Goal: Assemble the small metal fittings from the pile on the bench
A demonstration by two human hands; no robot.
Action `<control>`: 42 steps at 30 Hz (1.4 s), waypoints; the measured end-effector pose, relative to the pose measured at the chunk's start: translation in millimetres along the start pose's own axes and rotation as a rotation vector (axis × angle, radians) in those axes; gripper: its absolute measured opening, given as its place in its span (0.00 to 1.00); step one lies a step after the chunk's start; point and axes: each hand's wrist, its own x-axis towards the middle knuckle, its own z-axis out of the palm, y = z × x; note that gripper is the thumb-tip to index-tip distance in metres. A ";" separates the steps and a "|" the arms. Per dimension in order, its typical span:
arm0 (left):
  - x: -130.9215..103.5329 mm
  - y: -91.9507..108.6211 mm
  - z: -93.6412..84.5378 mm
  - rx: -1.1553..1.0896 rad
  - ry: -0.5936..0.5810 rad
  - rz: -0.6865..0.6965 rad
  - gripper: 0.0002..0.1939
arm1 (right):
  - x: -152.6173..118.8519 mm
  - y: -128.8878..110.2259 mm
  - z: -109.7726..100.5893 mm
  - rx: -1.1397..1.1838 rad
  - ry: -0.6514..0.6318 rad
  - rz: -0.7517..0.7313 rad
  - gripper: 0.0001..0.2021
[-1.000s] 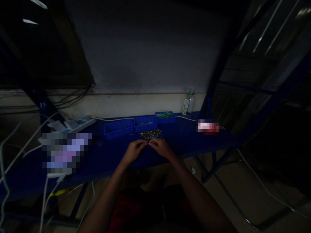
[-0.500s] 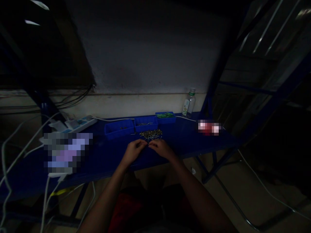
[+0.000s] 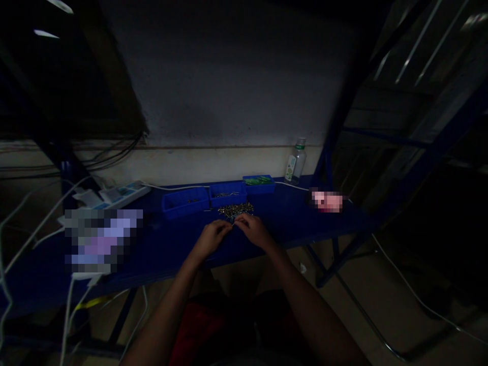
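My left hand (image 3: 212,238) and my right hand (image 3: 252,230) meet fingertip to fingertip near the front of the blue table (image 3: 168,254). Both are closed in a pinch. A tiny pale sliver shows between the fingertips, too small and dark to name. Just beyond them lies a pile of small brass and silver metal pieces (image 3: 236,209), some of them thin like pins. Behind it stands a blue bin (image 3: 229,201) with thin metal pieces in it. Another blue bin (image 3: 183,208) on the left holds a few small pieces.
A third blue bin (image 3: 263,189) contains green items. A clear bottle (image 3: 297,162) stands against the wall. White power strips (image 3: 125,193) with cables lie at the left, behind a blurred-out object (image 3: 104,244). Another blurred-out object (image 3: 327,201) sits at the right.
My right fingertips have lifted slightly, and the small sliver now shows between the hands. The whole view has shifted a little. Bins and pile look the same.
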 end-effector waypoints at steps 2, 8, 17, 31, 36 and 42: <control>1.1 0.7 1.4 0.049 -0.048 0.028 0.12 | -0.1 -1.0 -0.8 0.024 -0.017 -0.010 0.07; 0.4 5.4 0.3 0.075 -0.050 0.042 0.13 | -1.3 -2.7 -1.5 0.075 0.004 -0.006 0.07; -2.5 5.8 -2.0 0.005 -0.026 0.003 0.13 | -0.6 2.2 -0.3 0.070 0.012 0.019 0.07; -1.3 -0.5 0.4 -0.094 0.038 0.018 0.14 | -1.2 0.4 0.3 -0.154 -0.144 -0.050 0.06; -2.2 -3.3 -0.1 -0.089 0.043 0.028 0.11 | -1.2 1.8 2.1 -0.126 -0.154 -0.039 0.07; -2.2 -0.4 -1.8 -0.087 0.071 0.024 0.11 | -1.9 0.8 1.4 -0.026 -0.061 0.017 0.11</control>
